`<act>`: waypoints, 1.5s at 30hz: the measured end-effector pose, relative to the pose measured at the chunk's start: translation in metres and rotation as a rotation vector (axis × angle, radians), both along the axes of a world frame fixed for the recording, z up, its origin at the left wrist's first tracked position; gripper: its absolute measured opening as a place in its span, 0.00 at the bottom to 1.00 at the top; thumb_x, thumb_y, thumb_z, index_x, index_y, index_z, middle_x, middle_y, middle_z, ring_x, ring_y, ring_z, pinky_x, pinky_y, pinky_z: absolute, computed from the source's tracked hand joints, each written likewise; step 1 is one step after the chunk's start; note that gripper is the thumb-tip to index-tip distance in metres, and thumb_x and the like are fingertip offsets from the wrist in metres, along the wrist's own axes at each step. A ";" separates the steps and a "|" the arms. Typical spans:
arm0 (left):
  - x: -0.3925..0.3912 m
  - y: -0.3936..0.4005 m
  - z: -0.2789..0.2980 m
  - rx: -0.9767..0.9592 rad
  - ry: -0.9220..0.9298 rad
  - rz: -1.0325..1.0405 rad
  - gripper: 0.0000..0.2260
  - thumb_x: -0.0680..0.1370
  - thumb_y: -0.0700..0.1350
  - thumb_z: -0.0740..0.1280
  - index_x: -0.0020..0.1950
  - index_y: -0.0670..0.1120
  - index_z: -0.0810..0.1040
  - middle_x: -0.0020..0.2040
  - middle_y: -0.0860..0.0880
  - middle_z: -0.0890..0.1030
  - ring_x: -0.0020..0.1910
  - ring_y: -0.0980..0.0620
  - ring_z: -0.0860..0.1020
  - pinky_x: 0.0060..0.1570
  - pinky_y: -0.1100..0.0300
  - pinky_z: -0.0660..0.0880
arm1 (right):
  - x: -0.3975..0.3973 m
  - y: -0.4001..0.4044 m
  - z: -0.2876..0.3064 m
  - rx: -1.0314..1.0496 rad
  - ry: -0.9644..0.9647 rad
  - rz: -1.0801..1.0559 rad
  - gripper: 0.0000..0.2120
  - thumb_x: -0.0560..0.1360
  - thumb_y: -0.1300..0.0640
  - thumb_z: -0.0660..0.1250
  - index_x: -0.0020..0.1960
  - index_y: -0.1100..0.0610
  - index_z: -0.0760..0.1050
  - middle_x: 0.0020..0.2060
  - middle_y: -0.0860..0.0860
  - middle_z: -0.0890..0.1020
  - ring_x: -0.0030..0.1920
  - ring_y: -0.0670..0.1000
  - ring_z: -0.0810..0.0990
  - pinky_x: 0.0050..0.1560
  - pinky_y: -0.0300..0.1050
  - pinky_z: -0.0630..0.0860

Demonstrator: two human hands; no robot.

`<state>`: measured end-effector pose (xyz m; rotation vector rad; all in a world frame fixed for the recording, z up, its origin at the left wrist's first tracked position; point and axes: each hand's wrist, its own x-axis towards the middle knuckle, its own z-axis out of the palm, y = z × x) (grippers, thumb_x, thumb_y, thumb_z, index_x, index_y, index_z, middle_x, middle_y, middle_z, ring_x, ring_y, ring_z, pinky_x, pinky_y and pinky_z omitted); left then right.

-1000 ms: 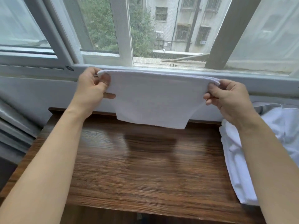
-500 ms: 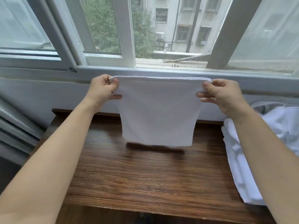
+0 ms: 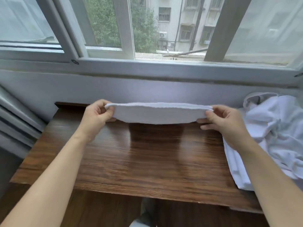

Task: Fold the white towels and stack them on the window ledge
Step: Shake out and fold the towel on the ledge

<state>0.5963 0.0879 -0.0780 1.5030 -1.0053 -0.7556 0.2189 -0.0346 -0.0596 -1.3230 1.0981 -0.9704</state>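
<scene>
Setting: window (image 3: 147, 27) with white frames straight ahead, trees and an apartment block beyond the glass; grey-white wall below it.
Ledge: window ledge (image 3: 164, 67) runs the full width under the frames, pale and narrow.
Surface: dark wood-grain table (image 3: 147, 158) pushed against the wall, its far edge just under the ledge; glossy top with a dim reflection beneath the cloth.
Towel in hand: white towel (image 3: 157, 113), folded, held up off the table and stretched level between both hands; layered edges line up along the top, lower edge sags in a shallow curve. It sits in front of the wall, below the ledge, over the back part of the table, apart from the wood.
Left hand: left hand (image 3: 96, 117) pinches the towel's left end, thumb on the near face, fingers curled behind.
Right hand: right hand (image 3: 224, 122) pinches the right end the same way, thumb pressed at the top corner, remaining fingers tucked under the cloth.
Pile: heap of white towels (image 3: 270, 138), crumpled and unfolded, on the table's right side, spilling past the right edge of view.
</scene>
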 end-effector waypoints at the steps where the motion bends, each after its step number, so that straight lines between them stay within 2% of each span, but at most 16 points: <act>1: -0.004 0.015 -0.015 0.048 -0.006 0.001 0.05 0.82 0.38 0.67 0.47 0.43 0.80 0.40 0.52 0.83 0.43 0.55 0.81 0.48 0.56 0.84 | -0.006 0.014 -0.013 0.029 0.030 0.017 0.04 0.82 0.67 0.67 0.54 0.65 0.80 0.43 0.57 0.86 0.42 0.55 0.89 0.38 0.46 0.86; 5: -0.023 0.076 -0.072 0.235 0.002 0.015 0.03 0.82 0.38 0.69 0.50 0.42 0.82 0.38 0.55 0.83 0.41 0.57 0.79 0.43 0.63 0.80 | -0.034 0.063 -0.069 0.103 0.260 0.139 0.07 0.81 0.66 0.69 0.52 0.57 0.84 0.41 0.48 0.88 0.44 0.49 0.87 0.42 0.46 0.86; 7: -0.029 0.097 -0.096 0.305 -0.001 -0.003 0.06 0.82 0.38 0.68 0.47 0.44 0.82 0.37 0.54 0.83 0.39 0.57 0.78 0.42 0.60 0.74 | -0.042 0.079 -0.092 0.108 0.394 0.197 0.08 0.80 0.63 0.70 0.50 0.51 0.85 0.41 0.45 0.88 0.39 0.44 0.84 0.39 0.40 0.81; 9: -0.032 0.109 -0.112 0.358 0.002 -0.041 0.08 0.83 0.39 0.68 0.45 0.47 0.82 0.39 0.51 0.83 0.41 0.56 0.79 0.44 0.56 0.72 | -0.044 0.089 -0.106 0.151 0.437 0.202 0.08 0.80 0.61 0.70 0.49 0.49 0.85 0.41 0.44 0.88 0.34 0.42 0.81 0.38 0.41 0.78; 11: -0.032 0.111 -0.120 0.394 0.018 -0.045 0.09 0.83 0.41 0.67 0.45 0.48 0.82 0.41 0.50 0.84 0.43 0.55 0.80 0.45 0.56 0.72 | -0.041 0.092 -0.114 0.184 0.465 0.198 0.07 0.81 0.58 0.69 0.51 0.49 0.85 0.44 0.44 0.88 0.40 0.41 0.82 0.44 0.42 0.77; 13: -0.031 0.107 -0.125 0.428 0.000 -0.031 0.08 0.84 0.45 0.67 0.46 0.49 0.82 0.43 0.49 0.85 0.44 0.54 0.81 0.46 0.56 0.73 | -0.034 0.088 -0.118 0.184 0.492 0.186 0.06 0.82 0.55 0.68 0.54 0.50 0.84 0.48 0.44 0.87 0.50 0.42 0.83 0.46 0.39 0.75; 15: -0.029 0.097 -0.129 0.438 0.007 -0.013 0.08 0.84 0.47 0.66 0.47 0.48 0.81 0.43 0.49 0.85 0.43 0.54 0.80 0.45 0.55 0.72 | -0.025 0.080 -0.120 0.183 0.477 0.154 0.07 0.82 0.54 0.67 0.56 0.52 0.83 0.51 0.45 0.86 0.53 0.43 0.82 0.45 0.37 0.74; 20: -0.022 0.052 -0.138 0.440 -0.038 0.038 0.17 0.83 0.52 0.65 0.48 0.37 0.74 0.40 0.48 0.73 0.39 0.50 0.71 0.40 0.53 0.67 | 0.003 0.043 -0.130 0.213 0.424 0.082 0.07 0.83 0.55 0.66 0.55 0.52 0.83 0.49 0.47 0.86 0.52 0.45 0.83 0.45 0.39 0.75; 25: -0.022 -0.001 -0.158 0.520 -0.085 0.111 0.15 0.83 0.48 0.65 0.38 0.46 0.69 0.34 0.52 0.68 0.32 0.53 0.66 0.33 0.57 0.63 | 0.026 -0.003 -0.166 0.265 0.479 0.004 0.08 0.83 0.55 0.66 0.57 0.56 0.82 0.48 0.50 0.85 0.50 0.50 0.84 0.44 0.43 0.78; 28: -0.020 -0.010 -0.176 0.611 -0.188 0.161 0.14 0.83 0.49 0.65 0.39 0.47 0.70 0.36 0.52 0.72 0.36 0.50 0.70 0.33 0.56 0.63 | 0.031 -0.017 -0.190 0.325 0.563 -0.030 0.09 0.83 0.53 0.66 0.58 0.56 0.80 0.48 0.51 0.83 0.52 0.53 0.82 0.48 0.49 0.79; 33: -0.030 -0.016 -0.190 0.710 -0.329 0.256 0.12 0.83 0.53 0.65 0.56 0.45 0.74 0.52 0.47 0.78 0.52 0.44 0.77 0.47 0.51 0.71 | 0.036 -0.015 -0.204 0.331 0.711 -0.106 0.10 0.81 0.52 0.68 0.59 0.56 0.78 0.48 0.49 0.81 0.56 0.56 0.81 0.51 0.50 0.76; 36: -0.052 -0.015 -0.193 0.538 -0.701 0.287 0.18 0.80 0.45 0.70 0.67 0.42 0.72 0.67 0.42 0.73 0.65 0.42 0.72 0.64 0.48 0.71 | 0.054 0.006 -0.200 -0.076 0.988 -0.109 0.17 0.79 0.55 0.70 0.66 0.56 0.74 0.59 0.53 0.79 0.61 0.58 0.78 0.61 0.56 0.78; 38: -0.076 -0.012 -0.200 0.297 -0.890 0.090 0.20 0.79 0.43 0.70 0.69 0.41 0.72 0.73 0.39 0.71 0.72 0.40 0.69 0.71 0.45 0.68 | 0.080 0.029 -0.203 -0.379 1.018 0.058 0.21 0.76 0.58 0.73 0.67 0.59 0.75 0.64 0.58 0.79 0.65 0.61 0.78 0.65 0.58 0.76; 40: -0.102 -0.011 -0.215 0.132 -1.009 -0.203 0.22 0.81 0.43 0.65 0.74 0.40 0.68 0.77 0.38 0.68 0.77 0.39 0.66 0.74 0.44 0.66 | 0.106 0.048 -0.219 -0.526 1.017 0.266 0.25 0.76 0.58 0.71 0.72 0.62 0.73 0.71 0.63 0.75 0.72 0.65 0.73 0.71 0.61 0.72; 42: -0.117 -0.010 -0.230 0.196 -1.066 -0.393 0.25 0.84 0.45 0.56 0.81 0.39 0.61 0.82 0.39 0.60 0.82 0.39 0.57 0.77 0.41 0.62 | 0.122 0.060 -0.236 -0.477 1.094 0.398 0.29 0.81 0.53 0.58 0.79 0.63 0.64 0.79 0.63 0.65 0.80 0.64 0.62 0.79 0.62 0.61; 45: -0.111 -0.013 -0.243 0.426 -1.132 -0.434 0.28 0.85 0.55 0.49 0.84 0.44 0.56 0.84 0.43 0.56 0.83 0.41 0.50 0.79 0.41 0.51 | 0.115 0.056 -0.253 -0.407 1.212 0.438 0.33 0.82 0.46 0.48 0.84 0.58 0.53 0.83 0.60 0.55 0.84 0.61 0.50 0.80 0.62 0.46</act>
